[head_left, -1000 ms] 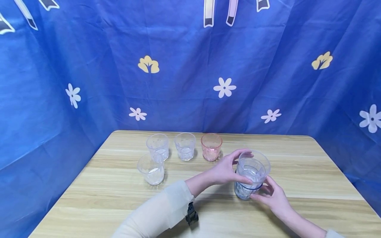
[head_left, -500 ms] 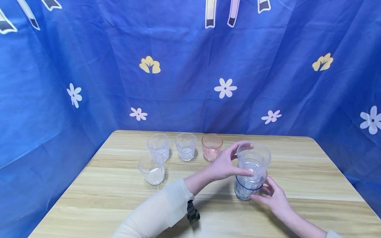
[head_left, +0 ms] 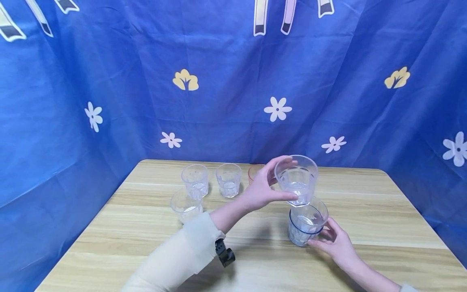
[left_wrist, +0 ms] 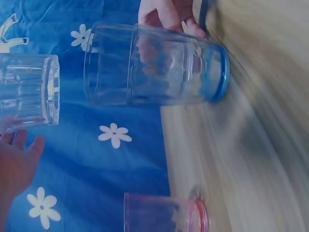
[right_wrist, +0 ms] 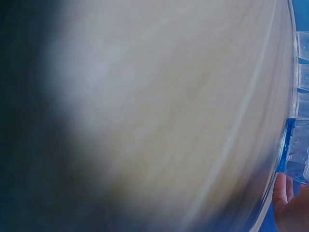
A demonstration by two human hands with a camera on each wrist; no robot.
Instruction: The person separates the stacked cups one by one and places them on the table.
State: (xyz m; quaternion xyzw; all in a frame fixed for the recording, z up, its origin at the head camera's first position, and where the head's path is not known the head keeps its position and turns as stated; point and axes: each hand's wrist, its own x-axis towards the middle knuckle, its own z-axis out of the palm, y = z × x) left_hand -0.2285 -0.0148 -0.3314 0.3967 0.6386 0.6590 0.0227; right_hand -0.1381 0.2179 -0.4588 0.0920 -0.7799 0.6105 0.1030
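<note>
My left hand (head_left: 257,190) holds a clear plastic cup (head_left: 300,178) by its side, thumb in front and fingers behind. This cup hangs in the air above and slightly left of a stack, apart from it, as the gap in the left wrist view shows. In the stack, another clear cup (head_left: 320,207) sits nested in a blue-tinted cup (head_left: 298,236) standing on the table. My right hand (head_left: 339,245) grips the stack low on its right side, with some fingers hidden behind it. In the right wrist view only the fingers (right_wrist: 281,193) and the blue base show.
Three clear cups stand at the table's left: one back left (head_left: 195,176), one beside it (head_left: 228,180), one in front (head_left: 185,202). A pink cup (head_left: 253,172) is partly behind my left hand. A blue patterned cloth (head_left: 219,101) surrounds the wooden table (head_left: 383,215).
The left hand has lifted the upper clear cup out of the stack, then moved it up and to the left. My right hand stays on the stack.
</note>
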